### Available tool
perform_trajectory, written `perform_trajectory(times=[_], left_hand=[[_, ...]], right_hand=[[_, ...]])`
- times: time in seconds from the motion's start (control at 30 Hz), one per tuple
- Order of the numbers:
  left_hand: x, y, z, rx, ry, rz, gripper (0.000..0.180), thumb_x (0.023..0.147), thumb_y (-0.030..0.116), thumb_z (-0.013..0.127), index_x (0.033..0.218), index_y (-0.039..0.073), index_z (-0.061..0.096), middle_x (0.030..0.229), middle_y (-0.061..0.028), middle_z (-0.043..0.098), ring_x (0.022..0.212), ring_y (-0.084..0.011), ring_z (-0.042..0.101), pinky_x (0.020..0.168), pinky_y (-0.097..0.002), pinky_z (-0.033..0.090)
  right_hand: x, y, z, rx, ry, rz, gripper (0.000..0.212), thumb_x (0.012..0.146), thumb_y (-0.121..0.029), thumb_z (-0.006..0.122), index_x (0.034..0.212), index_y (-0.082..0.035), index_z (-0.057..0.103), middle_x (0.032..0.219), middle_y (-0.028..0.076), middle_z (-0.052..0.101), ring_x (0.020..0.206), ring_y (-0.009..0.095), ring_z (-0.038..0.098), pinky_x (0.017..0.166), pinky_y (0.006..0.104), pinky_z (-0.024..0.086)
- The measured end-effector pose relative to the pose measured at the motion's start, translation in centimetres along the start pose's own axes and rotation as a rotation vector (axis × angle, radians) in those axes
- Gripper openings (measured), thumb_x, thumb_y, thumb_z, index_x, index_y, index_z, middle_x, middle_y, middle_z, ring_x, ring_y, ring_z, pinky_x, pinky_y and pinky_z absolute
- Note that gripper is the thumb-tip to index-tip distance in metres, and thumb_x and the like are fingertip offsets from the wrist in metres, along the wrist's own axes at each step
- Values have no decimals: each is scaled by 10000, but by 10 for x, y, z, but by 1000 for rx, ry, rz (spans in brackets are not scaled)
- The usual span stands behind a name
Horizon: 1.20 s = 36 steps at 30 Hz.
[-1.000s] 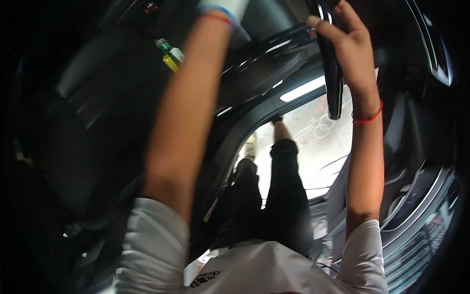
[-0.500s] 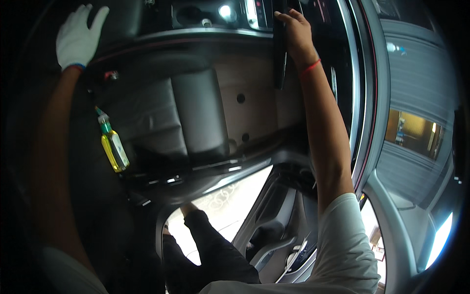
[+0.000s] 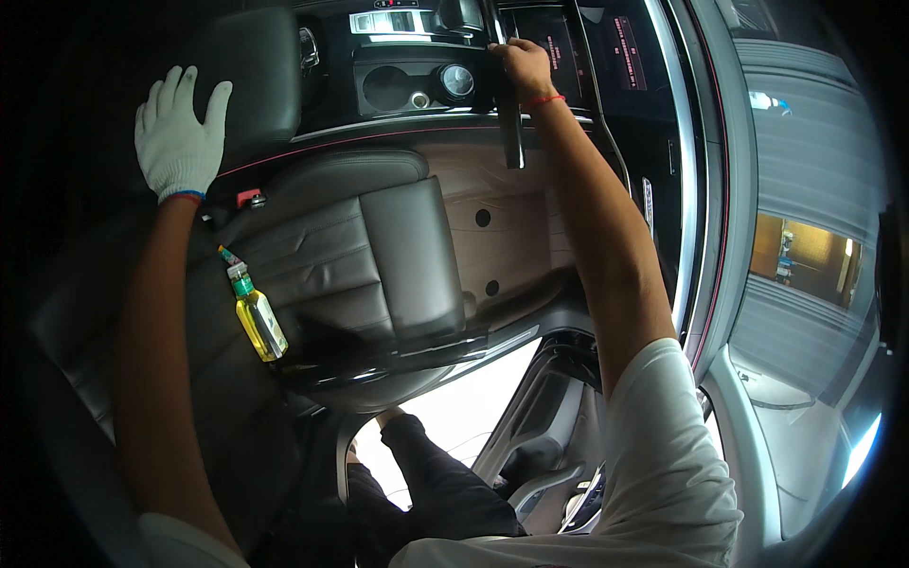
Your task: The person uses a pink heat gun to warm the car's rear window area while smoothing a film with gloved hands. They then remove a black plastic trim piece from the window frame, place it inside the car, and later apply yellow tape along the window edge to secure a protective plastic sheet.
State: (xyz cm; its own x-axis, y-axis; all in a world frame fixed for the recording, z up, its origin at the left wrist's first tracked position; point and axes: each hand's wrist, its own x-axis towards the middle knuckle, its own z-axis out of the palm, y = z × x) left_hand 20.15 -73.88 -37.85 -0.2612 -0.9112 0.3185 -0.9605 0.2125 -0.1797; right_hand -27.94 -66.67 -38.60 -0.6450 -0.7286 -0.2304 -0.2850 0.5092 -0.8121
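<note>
My left hand (image 3: pixel 180 137) wears a white knit glove. Its fingers are spread, and it lies at the edge of the black padded armrest (image 3: pixel 251 80). My right hand (image 3: pixel 526 71) is bare, with its fingers closed round a long black flat piece (image 3: pixel 511 133) by the centre console; I cannot tell its exact kind. Both forearms reach over a dark leather car seat (image 3: pixel 331 256). On that seat lies a clear bottle (image 3: pixel 258 322) of yellow liquid with a green neck, its nozzle pointing to the far left.
Cup holders (image 3: pixel 388 90) sit in the glossy console beyond the seat. A red seat belt buckle (image 3: pixel 249 197) stands beside the cushion. Brown floor matting (image 3: pixel 507 222) lies right of the seat. An open car door (image 3: pixel 540 445) and my legs (image 3: pixel 431 473) are at the lower edge.
The whole view has shifted, so the seat and bottle appear lower and farther right. My right hand has moved left along the console with the black piece. My left hand stays by the armrest.
</note>
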Motion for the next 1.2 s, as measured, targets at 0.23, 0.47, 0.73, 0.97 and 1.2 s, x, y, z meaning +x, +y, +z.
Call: perform_trajectory(times=[0.23,0.47,0.73,0.97,1.2], left_hand=[[-1,-1,2,-19,38,1,676,1060,634,483,1498,133,600,1593,-60,541,1502,-274,452,1272,-457,303],[5,8,2,-43,72,28,667,1061,630,482,1491,136,607,1581,-57,554,1491,-274,464,1262,-460,319],[0,-4,0,-5,38,17,669,1066,627,474,1497,130,598,1590,-65,542,1489,-287,466,1261,-465,325],[3,3,-3,-24,11,19,693,1068,636,462,1528,129,567,1612,-65,518,1511,-281,440,1272,-473,307],[-3,-1,2,18,20,15,698,1071,645,443,1529,134,572,1605,-63,528,1505,-280,449,1262,-466,323]], right_hand=[[-9,-3,-6,-121,7,-78,767,815,-316,867,1407,97,607,1213,212,741,1064,281,734,959,345,560],[2,18,-39,-180,139,-142,888,796,-399,887,1460,91,561,1364,240,683,1247,296,678,1055,364,522],[-77,-29,-71,-1009,512,-749,426,936,-366,657,1180,-19,690,1432,165,632,1316,377,527,1046,530,405],[-65,-8,-117,-1220,514,-648,411,976,-361,594,1133,15,645,1482,258,572,1333,418,494,1059,546,370],[-168,-2,-77,-887,419,-906,361,950,-200,712,1236,-7,604,1335,164,651,1202,391,541,950,533,407]])
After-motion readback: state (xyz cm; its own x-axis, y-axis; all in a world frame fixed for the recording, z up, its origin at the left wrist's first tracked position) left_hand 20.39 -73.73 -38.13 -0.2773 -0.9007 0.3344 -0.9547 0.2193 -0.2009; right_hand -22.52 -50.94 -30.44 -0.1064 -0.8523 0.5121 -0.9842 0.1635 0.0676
